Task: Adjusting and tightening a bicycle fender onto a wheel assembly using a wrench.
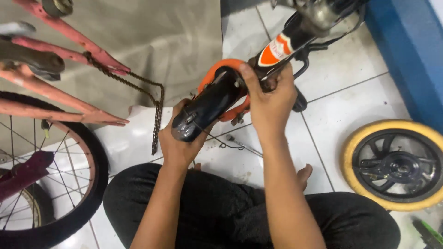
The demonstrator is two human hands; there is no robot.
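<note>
Saddle [207, 103] of a small bicycle, black with an orange underside, is between both hands, just above the person's lap and over the white tiled floor [350, 87]. The left hand [177, 143] closes around the narrow nose end from below, so its grip is holding the saddle. The right hand [267, 99] wraps over the rear part, where the black and orange frame tube [281, 46] meets it, thumb on top; this grip is also closed, on the saddle and the tube end together.

I judge the saddle as stiff and quite light, with a smooth, maybe slippery cover, so the nose and the rear edge are good places to take it. The tube attached behind looks heavier and probably pulls it down.

A thin metal rod [242, 145] lies on the floor just under the hands. At the left, well apart, a pink bicycle frame [69, 55] with a hanging rusty chain [154, 103] stands above a spoked wheel [69, 184]. At the right, a yellow-tyred wheel [397, 163] lies flat near a blue wall edge [406, 55].
</note>
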